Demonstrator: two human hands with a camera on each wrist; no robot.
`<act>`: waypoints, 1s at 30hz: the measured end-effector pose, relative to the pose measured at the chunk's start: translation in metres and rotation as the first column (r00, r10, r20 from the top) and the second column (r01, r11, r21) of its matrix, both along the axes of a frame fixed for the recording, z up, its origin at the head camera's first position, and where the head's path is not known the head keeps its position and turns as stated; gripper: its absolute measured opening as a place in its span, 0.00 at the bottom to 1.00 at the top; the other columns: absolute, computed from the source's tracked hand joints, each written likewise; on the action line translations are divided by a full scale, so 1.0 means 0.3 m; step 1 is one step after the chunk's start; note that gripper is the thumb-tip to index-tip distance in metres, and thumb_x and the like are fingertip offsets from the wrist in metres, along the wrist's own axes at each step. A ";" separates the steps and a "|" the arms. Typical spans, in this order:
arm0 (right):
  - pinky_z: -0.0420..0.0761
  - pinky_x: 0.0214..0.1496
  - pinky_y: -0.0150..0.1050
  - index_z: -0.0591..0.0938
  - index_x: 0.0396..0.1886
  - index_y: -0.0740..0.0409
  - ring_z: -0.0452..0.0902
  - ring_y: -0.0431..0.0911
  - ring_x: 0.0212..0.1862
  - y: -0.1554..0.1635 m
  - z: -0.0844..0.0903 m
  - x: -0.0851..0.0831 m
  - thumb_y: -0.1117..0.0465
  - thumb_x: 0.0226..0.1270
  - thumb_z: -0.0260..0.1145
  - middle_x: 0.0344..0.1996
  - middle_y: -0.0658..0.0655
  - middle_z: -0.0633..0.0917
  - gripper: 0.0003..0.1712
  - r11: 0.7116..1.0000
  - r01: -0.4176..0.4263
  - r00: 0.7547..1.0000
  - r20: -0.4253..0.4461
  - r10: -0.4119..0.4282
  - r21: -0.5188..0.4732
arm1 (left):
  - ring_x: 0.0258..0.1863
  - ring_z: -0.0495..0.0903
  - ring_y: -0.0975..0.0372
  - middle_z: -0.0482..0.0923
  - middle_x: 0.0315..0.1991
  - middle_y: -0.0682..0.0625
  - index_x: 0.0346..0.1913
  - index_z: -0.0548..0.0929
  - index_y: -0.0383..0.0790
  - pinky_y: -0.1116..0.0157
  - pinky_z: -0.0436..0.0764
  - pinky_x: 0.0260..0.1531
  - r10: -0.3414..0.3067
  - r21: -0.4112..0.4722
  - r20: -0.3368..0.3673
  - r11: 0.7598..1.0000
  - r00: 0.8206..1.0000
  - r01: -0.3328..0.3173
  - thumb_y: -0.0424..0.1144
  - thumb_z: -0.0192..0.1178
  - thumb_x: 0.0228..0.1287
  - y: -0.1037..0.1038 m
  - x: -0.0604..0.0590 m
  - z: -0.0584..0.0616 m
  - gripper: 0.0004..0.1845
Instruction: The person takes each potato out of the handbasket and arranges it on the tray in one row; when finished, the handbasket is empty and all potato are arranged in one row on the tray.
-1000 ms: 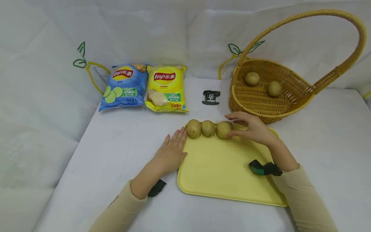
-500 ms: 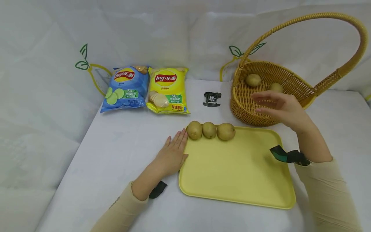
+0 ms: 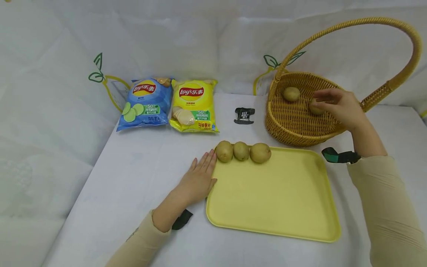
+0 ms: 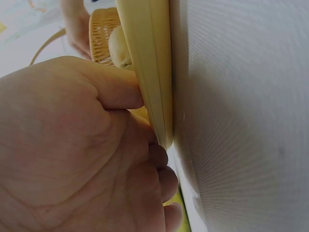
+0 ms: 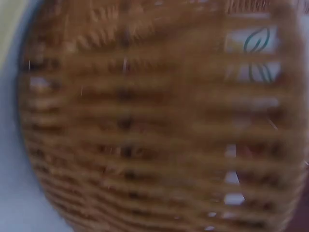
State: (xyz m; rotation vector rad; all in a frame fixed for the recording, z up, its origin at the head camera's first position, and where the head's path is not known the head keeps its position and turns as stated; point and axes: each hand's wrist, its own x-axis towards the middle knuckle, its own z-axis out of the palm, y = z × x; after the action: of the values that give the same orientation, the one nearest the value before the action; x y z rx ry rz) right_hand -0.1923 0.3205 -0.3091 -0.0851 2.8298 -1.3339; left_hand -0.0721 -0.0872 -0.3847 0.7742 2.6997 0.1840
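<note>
My left hand [image 3: 197, 181] lies flat with straight fingers along the left edge of the yellow tray [image 3: 270, 200]; in the left wrist view its thumb [image 4: 120, 92] touches the tray's side. Three brownish-green kiwis sit in a row at the tray's far left: a left one [image 3: 224, 151], a middle one [image 3: 241, 151] and a right one [image 3: 260, 152]. My right hand [image 3: 341, 107] is inside the wicker basket [image 3: 300, 139], its extended fingers and thumb over a kiwi [image 3: 314, 108] they partly cover. Another kiwi [image 3: 291, 94] lies farther back. The basket wall hides the right fingers in the right wrist view.
A blue chip bag [image 3: 145, 104] and a yellow chip bag [image 3: 194, 105] stand at the back left. A small black packet [image 3: 244, 115] lies between them and the basket. The tall basket handle [image 3: 415, 48] arches over the right side.
My right hand has left the right kiwi on the tray and moved right and back into the basket, over the kiwi there. The left hand has stayed at the tray edge.
</note>
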 end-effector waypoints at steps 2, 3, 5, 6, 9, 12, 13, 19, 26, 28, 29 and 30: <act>0.66 0.46 0.30 0.74 0.63 0.55 0.68 0.31 0.45 0.026 -0.010 -0.024 0.48 0.67 0.61 0.47 0.40 0.76 0.28 0.998 0.016 0.999 0.037 -0.019 0.065 | 0.73 0.37 0.53 0.34 0.75 0.42 0.74 0.42 0.31 0.51 0.43 0.69 0.000 -0.003 0.000 1.000 1.000 0.000 0.46 0.43 0.74 0.000 0.000 -0.001 0.36; 0.67 0.50 0.34 0.72 0.64 0.56 0.67 0.32 0.46 0.037 -0.014 -0.035 0.46 0.67 0.60 0.48 0.41 0.76 0.30 0.996 0.025 0.998 0.052 -0.029 0.087 | 0.73 0.37 0.53 0.34 0.75 0.42 0.74 0.42 0.31 0.51 0.43 0.69 0.000 -0.004 0.001 1.000 1.000 0.000 0.46 0.43 0.74 0.000 0.001 -0.002 0.36; 0.66 0.54 0.42 0.70 0.66 0.59 0.66 0.34 0.47 0.056 -0.025 -0.053 0.45 0.66 0.60 0.51 0.46 0.75 0.34 0.993 0.038 0.995 0.083 -0.048 0.116 | 0.73 0.37 0.53 0.34 0.75 0.41 0.74 0.42 0.31 0.50 0.43 0.69 -0.001 -0.003 -0.001 1.000 1.000 0.001 0.46 0.43 0.74 0.000 0.001 -0.003 0.36; 0.66 0.55 0.45 0.69 0.66 0.60 0.66 0.35 0.47 0.064 -0.031 -0.060 0.44 0.66 0.60 0.52 0.49 0.75 0.35 0.991 0.042 0.994 0.094 -0.054 0.126 | 0.73 0.37 0.53 0.34 0.75 0.41 0.73 0.42 0.31 0.50 0.44 0.69 -0.003 -0.004 -0.002 1.000 1.000 0.003 0.47 0.43 0.74 0.000 0.001 -0.004 0.36; 0.64 0.58 0.50 0.67 0.68 0.62 0.66 0.41 0.50 0.076 -0.048 -0.075 0.45 0.66 0.60 0.55 0.58 0.73 0.37 0.988 0.047 0.991 0.116 -0.064 0.150 | 0.73 0.37 0.52 0.34 0.75 0.41 0.74 0.42 0.31 0.50 0.44 0.69 -0.007 -0.003 0.001 1.000 1.000 0.007 0.47 0.43 0.74 0.000 0.003 -0.004 0.36; 0.63 0.60 0.54 0.63 0.70 0.63 0.64 0.51 0.57 0.080 -0.055 -0.086 0.45 0.68 0.58 0.61 0.66 0.67 0.39 0.987 0.029 0.988 0.146 -0.052 0.158 | 0.73 0.37 0.53 0.34 0.75 0.42 0.74 0.42 0.31 0.50 0.44 0.69 -0.007 -0.002 0.001 1.000 1.000 0.007 0.46 0.43 0.74 0.001 0.003 -0.002 0.36; 0.61 0.61 0.56 0.61 0.71 0.63 0.61 0.56 0.60 0.081 -0.056 -0.090 0.46 0.68 0.58 0.63 0.68 0.65 0.39 0.989 0.017 0.986 0.163 -0.042 0.149 | 0.73 0.37 0.53 0.34 0.75 0.42 0.74 0.42 0.31 0.50 0.44 0.69 -0.005 -0.003 0.001 1.000 1.000 0.005 0.46 0.43 0.74 0.001 0.003 -0.002 0.36; 0.53 0.64 0.64 0.49 0.74 0.65 0.47 0.68 0.68 0.091 -0.057 -0.105 0.48 0.68 0.58 0.70 0.73 0.53 0.45 0.991 -0.058 0.962 0.272 0.024 0.119 | 0.73 0.37 0.53 0.34 0.75 0.42 0.73 0.42 0.31 0.50 0.44 0.69 -0.005 -0.002 -0.005 1.000 1.000 0.005 0.46 0.43 0.74 0.002 0.003 -0.001 0.36; 0.52 0.64 0.65 0.48 0.74 0.67 0.47 0.70 0.67 0.091 -0.060 -0.116 0.51 0.68 0.59 0.70 0.74 0.50 0.45 0.975 -0.142 0.951 0.297 0.086 0.172 | 0.73 0.37 0.52 0.35 0.75 0.41 0.73 0.43 0.31 0.50 0.44 0.69 -0.004 -0.003 -0.003 1.000 1.000 0.004 0.46 0.44 0.74 0.001 0.003 0.010 0.36; 0.54 0.63 0.64 0.51 0.73 0.67 0.50 0.68 0.66 0.088 -0.062 -0.117 0.52 0.68 0.61 0.69 0.73 0.53 0.43 0.974 -0.151 0.949 0.301 0.095 0.169 | 0.73 0.38 0.52 0.35 0.75 0.41 0.73 0.43 0.30 0.50 0.44 0.69 -0.005 0.002 -0.003 1.000 1.000 0.005 0.46 0.44 0.74 0.001 0.003 0.011 0.36; 0.54 0.63 0.64 0.53 0.72 0.67 0.50 0.68 0.66 0.087 -0.063 -0.118 0.53 0.67 0.61 0.69 0.73 0.54 0.43 0.974 -0.153 0.948 0.302 0.097 0.168 | 0.73 0.38 0.51 0.35 0.75 0.40 0.73 0.43 0.30 0.50 0.44 0.69 -0.006 0.004 -0.004 1.000 1.000 0.006 0.46 0.44 0.74 0.001 0.003 0.011 0.36; 0.54 0.63 0.64 0.55 0.72 0.67 0.50 0.67 0.66 0.085 -0.063 -0.118 0.54 0.67 0.62 0.69 0.73 0.55 0.42 0.974 -0.154 0.948 0.304 0.099 0.165 | 0.73 0.38 0.51 0.35 0.75 0.40 0.73 0.43 0.30 0.50 0.45 0.68 -0.007 0.006 -0.007 1.000 1.000 0.007 0.46 0.44 0.74 0.000 0.003 0.010 0.36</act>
State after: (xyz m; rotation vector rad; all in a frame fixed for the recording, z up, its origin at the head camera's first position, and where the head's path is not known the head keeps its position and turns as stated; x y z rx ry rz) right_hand -0.2277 0.3461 -0.3280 -0.0601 2.6294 -0.9597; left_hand -0.0711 -0.0871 -0.3816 0.7874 2.7037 0.1880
